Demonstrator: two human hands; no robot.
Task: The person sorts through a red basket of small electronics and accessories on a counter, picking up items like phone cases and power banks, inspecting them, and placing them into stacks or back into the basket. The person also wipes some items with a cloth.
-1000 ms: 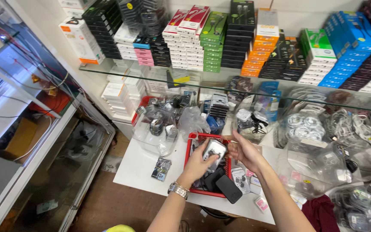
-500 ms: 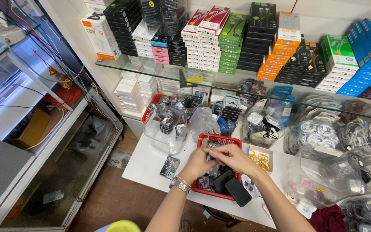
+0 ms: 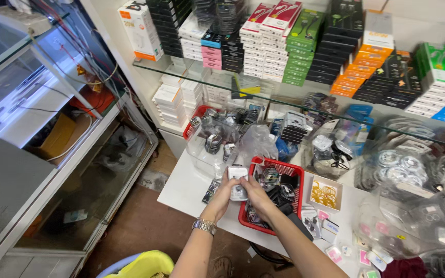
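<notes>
Left hand (image 3: pixel 221 194) and right hand (image 3: pixel 252 191) grasping small white device (image 3: pixel 238 181) – details unclear, red basket (image 3: pixel 294 169) partly hidden

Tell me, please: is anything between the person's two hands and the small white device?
Nothing visible is. The left hand and right hand both already touch the small white device, holding it at the left rim of the red basket.

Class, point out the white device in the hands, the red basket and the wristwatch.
white device (image 3: pixel 238 181), head view, its front face.
red basket (image 3: pixel 285 167), head view, far rim.
wristwatch (image 3: pixel 204 226), head view, metal band.
</notes>
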